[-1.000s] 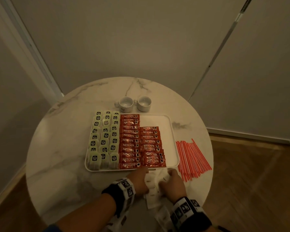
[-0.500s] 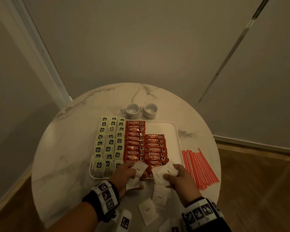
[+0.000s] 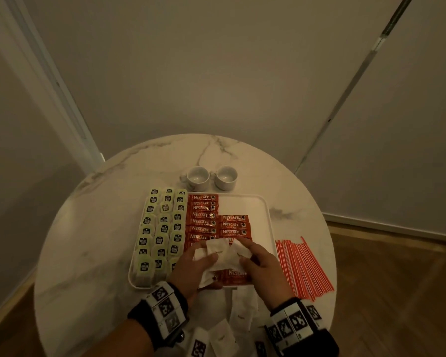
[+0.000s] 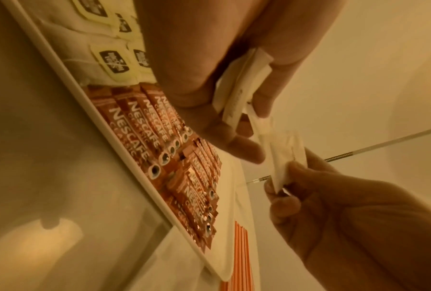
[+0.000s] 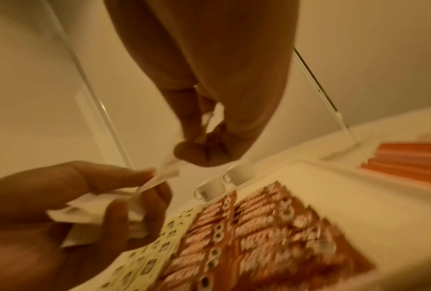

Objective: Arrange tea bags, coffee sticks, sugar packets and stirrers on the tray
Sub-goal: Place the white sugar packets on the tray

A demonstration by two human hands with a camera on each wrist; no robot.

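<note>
A white tray [image 3: 266, 211] sits mid-table with rows of pale green tea bags [image 3: 162, 229] on its left and red coffee sticks [image 3: 204, 215] in the middle. Its right strip is bare. My left hand [image 3: 206, 256] grips a small stack of white sugar packets [image 3: 216, 249] above the tray's near part. My right hand [image 3: 245, 251] pinches one more packet [image 4: 286, 157] against that stack. Red-and-white stirrers [image 3: 303, 269] lie on the table right of the tray. In the left wrist view the left thumb and fingers [image 4: 264, 106] clamp the packets' edges.
Two small white cups [image 3: 211, 177] stand just behind the tray. Several loose sugar packets [image 3: 242, 306] lie on the round marble table [image 3: 88, 240] between my wrists. Walls close in behind the table, and wooden floor [image 3: 397, 292] lies to the right.
Both hands have risen from the table's front edge, carrying sugar packets, and now meet over the near part of the tray. The packets in the two hands have come together.
</note>
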